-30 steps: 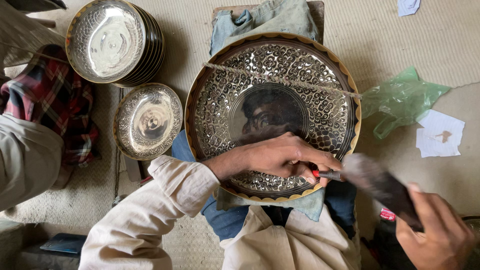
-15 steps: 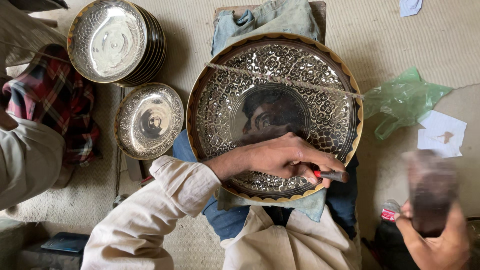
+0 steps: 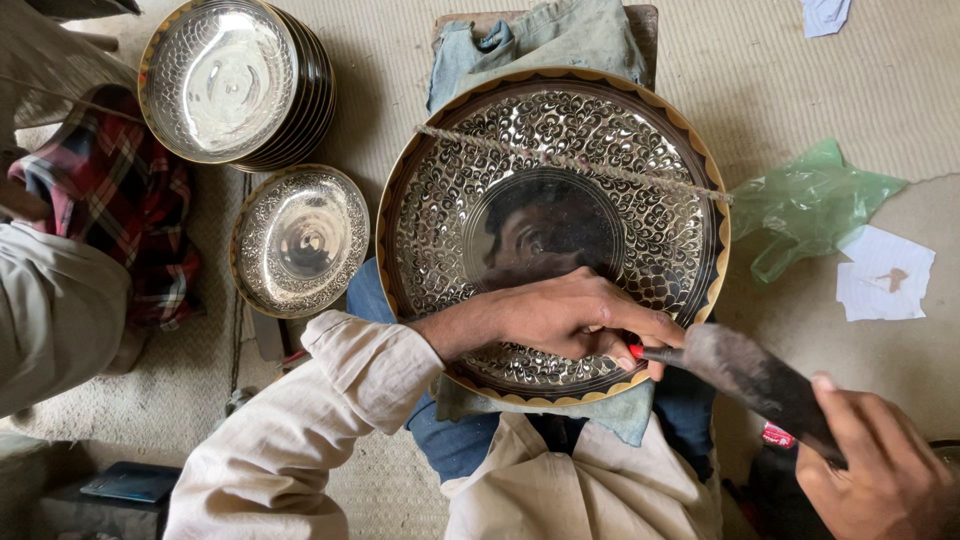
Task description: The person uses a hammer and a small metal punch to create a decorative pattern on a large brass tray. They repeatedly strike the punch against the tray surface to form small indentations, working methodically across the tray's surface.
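Observation:
A large round engraved metal tray (image 3: 470, 160) with a gold scalloped rim lies on a cloth in my lap, a rope stretched across its upper half. My left hand (image 3: 570, 315) rests on the tray's lower right part, pinching a small red-tipped chisel (image 3: 640, 350) against the metal. My right hand (image 3: 885, 470), at the lower right, grips a dark wooden mallet (image 3: 755, 378). The mallet's head touches the chisel's end beside my left fingers.
A stack of engraved bowls (image 3: 235, 85) stands at the upper left, a single engraved bowl (image 3: 298, 240) below it. A checked cloth (image 3: 110, 215) and another person's sleeve (image 3: 50, 310) lie at the left. A green plastic bag (image 3: 810, 200) and white paper (image 3: 885, 272) lie on the mat at the right.
The mallet was lifted away to the right half a second ago and has come back down onto the chisel. My left hand has stayed in place.

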